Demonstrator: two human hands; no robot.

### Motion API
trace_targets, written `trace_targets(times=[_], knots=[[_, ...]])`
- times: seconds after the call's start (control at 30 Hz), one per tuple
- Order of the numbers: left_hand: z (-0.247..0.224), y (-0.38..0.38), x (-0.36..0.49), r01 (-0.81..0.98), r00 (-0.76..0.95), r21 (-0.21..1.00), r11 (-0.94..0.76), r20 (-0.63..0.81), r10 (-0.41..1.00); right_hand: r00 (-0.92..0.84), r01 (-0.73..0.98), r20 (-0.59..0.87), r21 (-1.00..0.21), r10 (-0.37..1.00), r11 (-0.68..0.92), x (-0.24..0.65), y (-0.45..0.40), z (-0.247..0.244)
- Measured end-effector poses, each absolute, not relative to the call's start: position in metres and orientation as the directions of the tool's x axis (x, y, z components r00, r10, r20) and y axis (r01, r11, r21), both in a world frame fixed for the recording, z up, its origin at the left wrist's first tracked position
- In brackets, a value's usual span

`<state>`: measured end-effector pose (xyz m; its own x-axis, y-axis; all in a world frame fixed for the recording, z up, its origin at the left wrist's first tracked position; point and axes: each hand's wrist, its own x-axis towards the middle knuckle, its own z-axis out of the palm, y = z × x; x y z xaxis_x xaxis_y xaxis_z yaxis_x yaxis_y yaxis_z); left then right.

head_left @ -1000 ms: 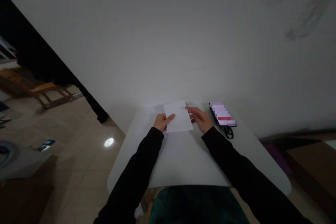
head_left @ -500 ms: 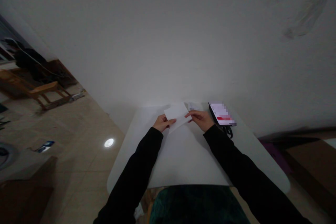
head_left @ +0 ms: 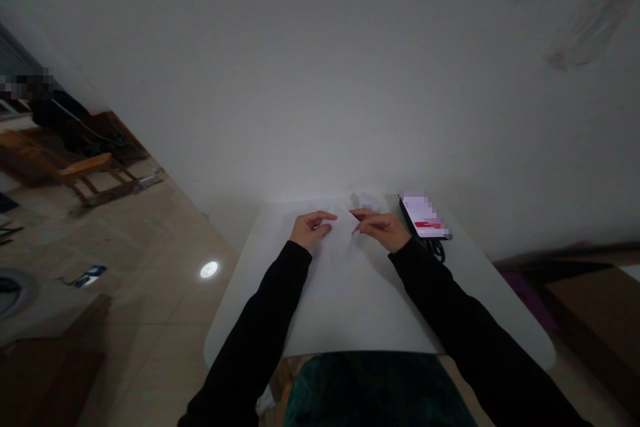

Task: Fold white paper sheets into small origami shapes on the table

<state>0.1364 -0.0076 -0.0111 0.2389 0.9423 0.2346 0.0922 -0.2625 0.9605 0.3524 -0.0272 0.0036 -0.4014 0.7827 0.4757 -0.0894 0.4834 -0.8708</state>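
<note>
A person is working at a white bench (head_left: 475, 273), leaning over a white sheet of paper (head_left: 337, 247) that is lying flat near the bench's far edge, its outline almost lost against the white top. Both hands are sitting at the sheet. The left hand (head_left: 311, 228) is resting with its fingers loosely curled, and the right hand (head_left: 380, 228) is reaching in from the other side with its fingertips angled toward the left one. They are apart, not pressed together, and I cannot tell whether either is pinching the paper. Measured from the sheet, a smartphone (head_left: 424, 217) with a blurred screen is lying just beyond the right hand, black looped handles (head_left: 435, 252) are poking out beside the phone's near corner, and a pale crumpled scrap (head_left: 367, 201) is sitting behind the sheet's far edge. The risks look small but real: a careless sideways sweep of the right hand could knock the phone or drag the handles, and uneven pressure could crease the paper crookedly or let it slide on the smooth top. Its white-on-white edges could also make misalignment easy to miss.
</note>
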Motion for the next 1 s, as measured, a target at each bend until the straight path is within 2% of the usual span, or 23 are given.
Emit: trace_targets(times=[0.07, 0.2, 0.33, 0.4, 0.5, 0.6, 0.7, 0.83, 0.9, 1.0], knots=[[-0.011, -0.007, 0.135, 0.088, 0.212, 0.963, -0.255, 0.232, 0.949, -0.407, -0.052, 0.465, -0.871, 0.786, 0.489, 0.354, -0.025, 0.002], [-0.012, -0.007, 0.135, 0.086, 0.268, 0.978, -0.192, 0.163, 0.950, -0.255, -0.020, 0.423, -0.902, 0.870, 0.432, 0.353, -0.022, -0.003], [-0.013, -0.011, 0.142, 0.100, 0.425, 0.976, -0.191, 0.132, 0.896, -0.044, 0.160, 0.537, -0.828, 0.842, 0.537, 0.346, -0.025, -0.005], [-0.013, -0.014, 0.147, 0.109, 0.469, 0.977, -0.185, 0.114, 0.876, 0.023, 0.202, 0.534, -0.831, 0.845, 0.519, 0.342, -0.027, -0.005], [-0.011, -0.020, 0.154, 0.105, 0.451, 0.981, -0.163, 0.099, 0.887, 0.017, 0.172, 0.467, -0.873, 0.884, 0.457, 0.338, -0.029, -0.006], [-0.007, -0.025, 0.161, 0.142, 0.386, 0.954, -0.263, 0.192, 0.902, -0.004, 0.183, 0.449, -0.878, 0.893, 0.442, 0.338, -0.029, -0.007], [-0.005, -0.031, 0.168, 0.191, 0.332, 0.926, -0.327, 0.253, 0.909, 0.007, 0.301, 0.467, -0.844, 0.884, 0.443, 0.340, -0.029, -0.010], [-0.006, -0.036, 0.174, 0.173, 0.364, 0.937, -0.303, 0.225, 0.904, 0.059, 0.487, 0.541, -0.749, 0.839, 0.449, 0.342, -0.030, -0.013], [-0.008, -0.036, 0.175, 0.182, 0.352, 0.935, -0.304, 0.227, 0.908, 0.058, 0.470, 0.555, -0.749, 0.830, 0.468, 0.342, -0.031, -0.012], [-0.010, -0.032, 0.171, 0.146, 0.300, 0.941, -0.306, 0.252, 0.920, -0.042, 0.261, 0.432, -0.866, 0.901, 0.427, 0.344, -0.030, -0.007]])
